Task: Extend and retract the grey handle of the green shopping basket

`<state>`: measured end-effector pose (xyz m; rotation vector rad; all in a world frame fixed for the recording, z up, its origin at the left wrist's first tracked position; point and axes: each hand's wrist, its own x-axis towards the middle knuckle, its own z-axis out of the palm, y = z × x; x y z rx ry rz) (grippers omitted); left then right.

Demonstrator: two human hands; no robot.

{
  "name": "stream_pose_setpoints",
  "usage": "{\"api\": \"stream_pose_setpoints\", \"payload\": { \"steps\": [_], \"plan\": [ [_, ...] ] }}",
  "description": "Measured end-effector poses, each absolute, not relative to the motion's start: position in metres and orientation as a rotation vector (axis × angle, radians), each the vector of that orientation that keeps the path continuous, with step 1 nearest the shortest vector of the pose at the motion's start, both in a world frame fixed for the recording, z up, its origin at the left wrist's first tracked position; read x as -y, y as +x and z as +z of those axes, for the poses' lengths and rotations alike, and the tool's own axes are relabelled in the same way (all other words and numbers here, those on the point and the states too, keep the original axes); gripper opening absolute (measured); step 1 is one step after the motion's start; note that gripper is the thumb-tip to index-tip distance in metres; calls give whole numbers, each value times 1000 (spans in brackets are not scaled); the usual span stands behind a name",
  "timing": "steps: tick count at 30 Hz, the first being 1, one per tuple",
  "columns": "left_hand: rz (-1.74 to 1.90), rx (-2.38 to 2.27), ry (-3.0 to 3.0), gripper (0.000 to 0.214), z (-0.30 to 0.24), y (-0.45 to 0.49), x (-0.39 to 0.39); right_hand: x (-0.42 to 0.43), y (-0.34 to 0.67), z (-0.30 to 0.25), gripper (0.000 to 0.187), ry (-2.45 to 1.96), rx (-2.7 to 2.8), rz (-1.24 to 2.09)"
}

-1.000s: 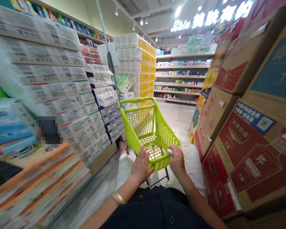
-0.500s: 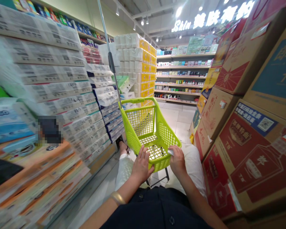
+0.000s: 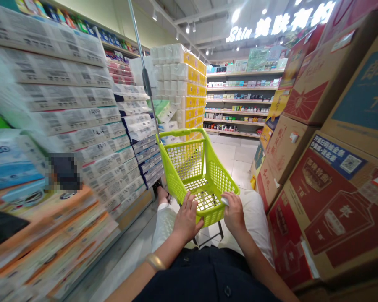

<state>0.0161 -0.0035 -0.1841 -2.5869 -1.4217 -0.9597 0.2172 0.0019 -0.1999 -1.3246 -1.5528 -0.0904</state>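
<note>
Cart (image 3: 220, 167) is standing in front of us, between our legs (image 3: 255, 222), and we are curling our left hand (image 3: 185, 216) over its near rim, thumb outside, while our right hand (image 3: 234, 209) is gripping the near right corner with a small white thing (image 3: 224, 201) showing by the fingers, too small to make out. White packs (image 3: 94, 130) are rising on our left, and boxes (image 3: 330, 209) are towering on our right

The right fingers (image 3: 233, 196) partly hide a small white item (image 3: 225, 200).
</note>
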Motion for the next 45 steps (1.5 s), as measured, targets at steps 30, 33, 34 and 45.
{"api": "stream_pose_setpoints", "payload": {
  "steps": [30,33,34,45],
  "plan": [
    [-913,1430,-2576,46,-183,15,4,3,212,-202,52,-1280,1628,-95],
    [-923,1438,-2583,47,-183,17,4,-1,220,-205,53,-1314,1509,-109],
    [-927,1438,-2584,46,-183,17,4,1,216,-204,54,-1294,1535,-97],
    [-935,1443,-2592,46,-183,16,4,5,212,-198,53,-1267,1718,-54]
  ]
}}
